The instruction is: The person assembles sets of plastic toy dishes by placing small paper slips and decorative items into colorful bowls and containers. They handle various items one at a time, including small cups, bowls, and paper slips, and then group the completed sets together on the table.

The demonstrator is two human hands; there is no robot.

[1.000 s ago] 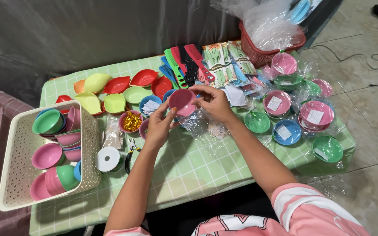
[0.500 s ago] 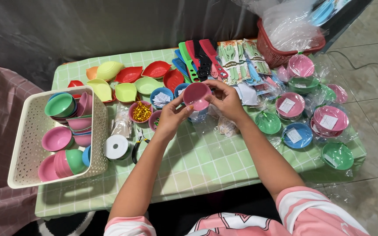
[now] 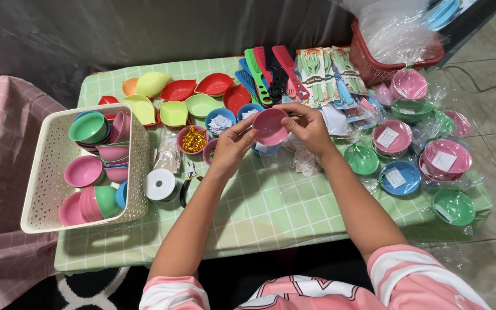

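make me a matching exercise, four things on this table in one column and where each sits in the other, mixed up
Things:
1. pink bowl
2. white basket
3. red basket
4. white ribbon roll

Places:
A. far right corner of the table, filled with clear plastic bags
B. held between the left hand and right hand
C. just right of the white basket, beside the pliers
D. left end of the table, holding pink and green bowls

Pairs: 1-B, 2-D, 3-A, 4-C

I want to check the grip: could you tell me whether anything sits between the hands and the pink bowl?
Nothing visible does: the left hand and right hand hold the pink bowl directly, bare fingers on its rim.
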